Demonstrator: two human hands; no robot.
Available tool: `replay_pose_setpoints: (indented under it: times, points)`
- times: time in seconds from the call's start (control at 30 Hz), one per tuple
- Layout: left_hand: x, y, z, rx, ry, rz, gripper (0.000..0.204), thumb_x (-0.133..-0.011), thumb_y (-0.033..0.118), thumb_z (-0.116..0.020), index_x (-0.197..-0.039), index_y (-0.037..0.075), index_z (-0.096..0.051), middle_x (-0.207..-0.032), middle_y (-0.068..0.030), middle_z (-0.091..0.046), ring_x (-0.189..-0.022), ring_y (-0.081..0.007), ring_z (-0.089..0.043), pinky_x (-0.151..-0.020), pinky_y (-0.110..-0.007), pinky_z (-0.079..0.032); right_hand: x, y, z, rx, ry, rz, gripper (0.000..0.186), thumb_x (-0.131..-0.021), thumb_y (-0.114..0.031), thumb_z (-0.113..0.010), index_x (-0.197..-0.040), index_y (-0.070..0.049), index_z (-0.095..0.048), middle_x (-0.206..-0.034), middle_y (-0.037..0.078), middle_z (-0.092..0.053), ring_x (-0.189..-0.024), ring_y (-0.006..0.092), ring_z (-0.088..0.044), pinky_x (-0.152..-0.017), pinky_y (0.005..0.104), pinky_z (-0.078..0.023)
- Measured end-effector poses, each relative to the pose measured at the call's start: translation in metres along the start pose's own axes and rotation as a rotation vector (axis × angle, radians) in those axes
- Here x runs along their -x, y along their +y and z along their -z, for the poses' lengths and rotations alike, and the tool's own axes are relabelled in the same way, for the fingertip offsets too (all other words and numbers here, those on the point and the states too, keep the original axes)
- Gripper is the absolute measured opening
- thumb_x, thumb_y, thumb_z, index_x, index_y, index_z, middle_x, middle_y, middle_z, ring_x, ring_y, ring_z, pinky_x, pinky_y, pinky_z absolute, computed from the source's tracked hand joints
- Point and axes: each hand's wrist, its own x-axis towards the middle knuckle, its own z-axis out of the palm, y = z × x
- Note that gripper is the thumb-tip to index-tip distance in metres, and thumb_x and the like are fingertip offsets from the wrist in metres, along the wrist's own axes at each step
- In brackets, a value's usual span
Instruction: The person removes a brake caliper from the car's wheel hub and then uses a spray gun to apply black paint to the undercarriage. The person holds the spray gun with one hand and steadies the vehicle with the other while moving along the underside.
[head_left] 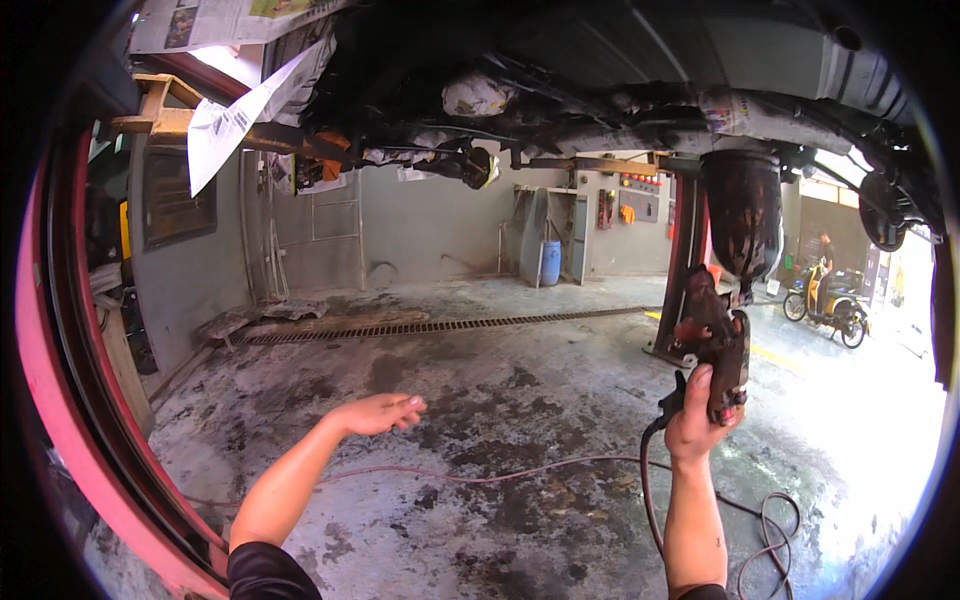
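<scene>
My right hand (697,422) is raised at the right, closed around the handle of a dark, grimy spray gun (716,335). A black-stained cup (742,215) stands above the gun, its narrow lower end meeting the gun's top. A hose (648,480) runs down from the gun past my forearm. My left hand (382,414) hangs in the air over the floor, holding nothing visible, its fingers loosely bent and apart. Overhead is the dark underside of a raised vehicle (590,110), partly covered with newspaper (725,112).
A red lift post (688,250) stands behind the gun, and a pink-red post (75,400) curves along the left. Folded paper (215,135) hangs at the upper left. The hose lies across the stained floor (450,400). A drain grate (430,325), blue barrel (551,263) and motorbike (828,305) with a person are farther back.
</scene>
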Motion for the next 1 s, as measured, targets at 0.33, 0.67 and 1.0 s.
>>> replay_pose_setpoints:
  times: [0.33,0.67,1.0]
  points:
    - [-0.103,-0.086,-0.074,0.291,-0.126,0.094,0.084,-0.100,0.073,-0.039,-0.149,0.005,-0.045,-0.137,-0.0136,-0.062,-0.114,-0.0225,-0.064,-0.094,-0.036,-0.052,-0.034,0.101,-0.029,-0.068,-0.004,-0.151,0.042,-0.103,-0.021,-0.060,-0.136,0.005,-0.057,-0.118,0.014,-0.070,-0.109,0.0208,-0.066,-0.100,0.0371,-0.048]
    - [-0.262,-0.075,-0.007,0.286,-0.020,0.234,0.079,-0.101,0.067,-0.048,-0.147,0.003,-0.047,-0.133,-0.0137,-0.063,-0.117,-0.0237,-0.065,-0.097,-0.039,-0.051,-0.013,0.310,-0.072,0.032,-0.049,-0.088,0.068,-0.098,-0.041,-0.065,-0.142,0.008,-0.050,-0.122,0.020,-0.069,-0.115,0.0257,-0.065,-0.099,0.0377,-0.049]
    - [-0.399,0.072,0.089,0.451,-0.064,-0.074,0.068,-0.105,0.045,-0.055,-0.149,-0.005,-0.040,-0.154,-0.0254,-0.044,-0.143,-0.0314,-0.045,-0.114,-0.041,-0.042,-0.013,0.413,-0.094,-0.066,0.024,-0.693,0.082,-0.099,-0.065,-0.051,-0.145,0.002,-0.041,-0.120,0.018,-0.068,-0.113,0.0290,-0.066,-0.091,0.0378,-0.054]
